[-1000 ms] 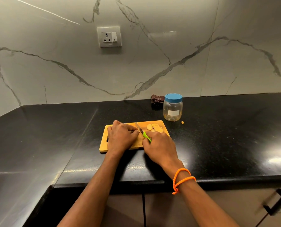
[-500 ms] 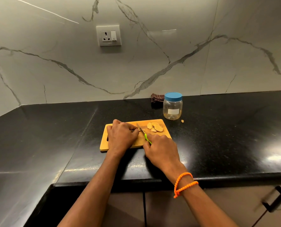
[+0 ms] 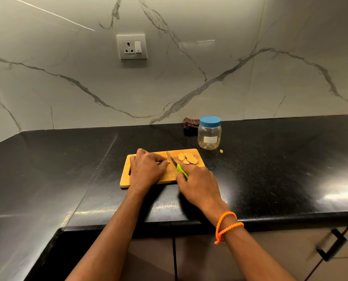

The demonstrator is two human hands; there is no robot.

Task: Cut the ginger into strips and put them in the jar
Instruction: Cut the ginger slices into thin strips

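The left hand (image 3: pixel 146 169) lay knuckles-up on the board (image 3: pixel 169 175), its fingers curled down over a small piece of ginger (image 3: pixel 168 161), of which only a sliver showed at the fingertips. Just to the right of those fingertips the knife (image 3: pixel 174 162) had its blade angled across the board, tip pointing away from the person, the edge right beside the held piece (whether it actually touched the ginger could not be told). The right hand (image 3: pixel 198 186) was wrapped round the knife's green handle, fingers closed on it, with the heel of the hand off the board's near right corner and over the counter (image 3: pixel 270 169).

Farther right on the board, past the blade, a small heap of pale slices (image 3: pixel 187 158) lay overlapping near the far right corner, apart from both hands. An orange beaded band (image 3: pixel 226 226) looped twice round the right wrist.

Beyond the board's far right corner stood the jar (image 3: pixel 209 133), upright, clear, with its blue lid on; a white label on its front carried no writing that could be read. A tiny scrap (image 3: pixel 221 151) lay on the counter just right of the jar's base. Behind the jar, against the marble wall, sat a dark checked cloth (image 3: pixel 190 124). Higher on the wall was a white socket (image 3: pixel 131 46) with a switch, with no legible markings.
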